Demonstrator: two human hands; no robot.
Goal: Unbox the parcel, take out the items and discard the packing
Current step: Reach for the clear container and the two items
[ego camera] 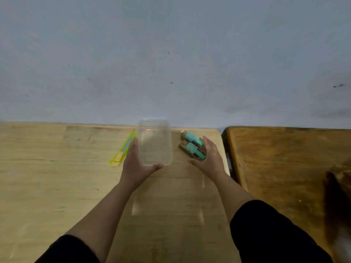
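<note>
A clear plastic box (154,142) stands on the light wooden table (57,177) near its far edge. My left hand (135,164) cups its left side and near corner, fingers along the wall and thumb under the front edge. Right of the box lie two teal-capped items (192,147) side by side. My right hand (208,158) rests against their right side, fingers spread; whether it grips them I cannot tell. A second faint clear plastic piece (168,198) lies flat between my forearms.
A yellow-green utility knife (123,149) lies left of my left hand. A darker wooden table (284,168) adjoins on the right, with a narrow gap between. A dark blurred shape (338,202) sits at the right edge. A grey wall rises behind.
</note>
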